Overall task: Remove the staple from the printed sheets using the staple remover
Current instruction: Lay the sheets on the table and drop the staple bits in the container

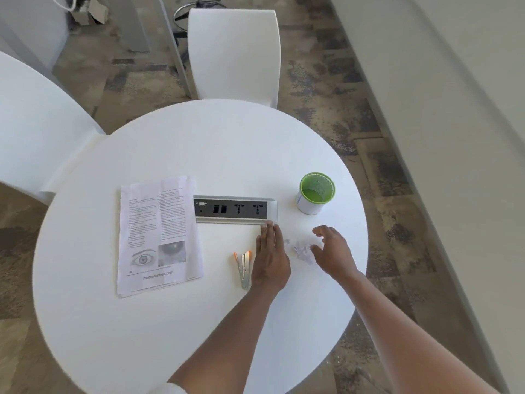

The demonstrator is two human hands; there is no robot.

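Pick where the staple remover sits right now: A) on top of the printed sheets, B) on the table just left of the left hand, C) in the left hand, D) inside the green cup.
B: the staple remover lies flat on the table, just left of the left hand, which rests palm-down beside it without holding it; the printed sheets lie apart, farther left.

A round white table (170,336) with a built-in socket panel (231,209), a green-rimmed cup (316,193), crumpled paper scraps (302,250), and two white chairs (234,52) beside it.
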